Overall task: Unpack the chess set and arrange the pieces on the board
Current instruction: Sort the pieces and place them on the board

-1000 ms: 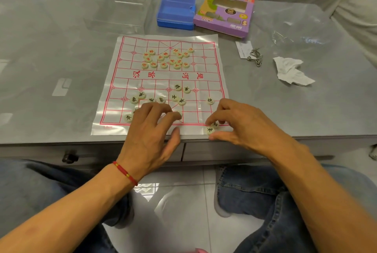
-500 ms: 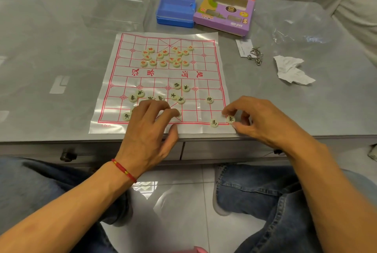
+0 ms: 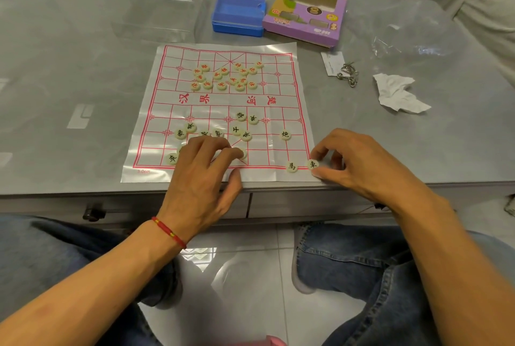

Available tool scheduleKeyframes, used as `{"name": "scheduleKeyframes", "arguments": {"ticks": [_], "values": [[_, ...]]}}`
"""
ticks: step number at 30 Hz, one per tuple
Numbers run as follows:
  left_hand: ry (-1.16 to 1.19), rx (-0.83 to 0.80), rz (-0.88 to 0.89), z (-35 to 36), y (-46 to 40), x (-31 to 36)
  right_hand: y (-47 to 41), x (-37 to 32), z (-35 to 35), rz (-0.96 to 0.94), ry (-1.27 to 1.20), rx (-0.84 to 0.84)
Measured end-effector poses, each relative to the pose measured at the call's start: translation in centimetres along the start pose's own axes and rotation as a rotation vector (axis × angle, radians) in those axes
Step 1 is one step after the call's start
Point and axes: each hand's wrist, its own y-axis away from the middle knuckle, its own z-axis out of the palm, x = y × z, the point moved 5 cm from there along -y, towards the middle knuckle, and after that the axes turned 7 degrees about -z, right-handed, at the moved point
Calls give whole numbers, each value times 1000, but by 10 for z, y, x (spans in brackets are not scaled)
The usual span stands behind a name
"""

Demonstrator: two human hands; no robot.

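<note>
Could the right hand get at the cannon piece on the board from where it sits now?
Probably yes. The right hand pinches the chariot piece at the board corner; the cannon piece lies just beyond with bare board between.

Single head-worn view, looking forward and down, close over table edge and lap

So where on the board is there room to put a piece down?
The middle band with the big red words is bare, and so are the squares between the piece by the right edge and the corner piece. It is crowded at the red pile and around the left hand.
</note>
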Motion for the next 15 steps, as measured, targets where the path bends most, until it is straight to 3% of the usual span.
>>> {"name": "scheduleKeyframes", "arguments": {"ticks": [15], "values": [[1, -9, -10, 0, 0, 1, -13, -33, 5, -153, 190, 61]]}}
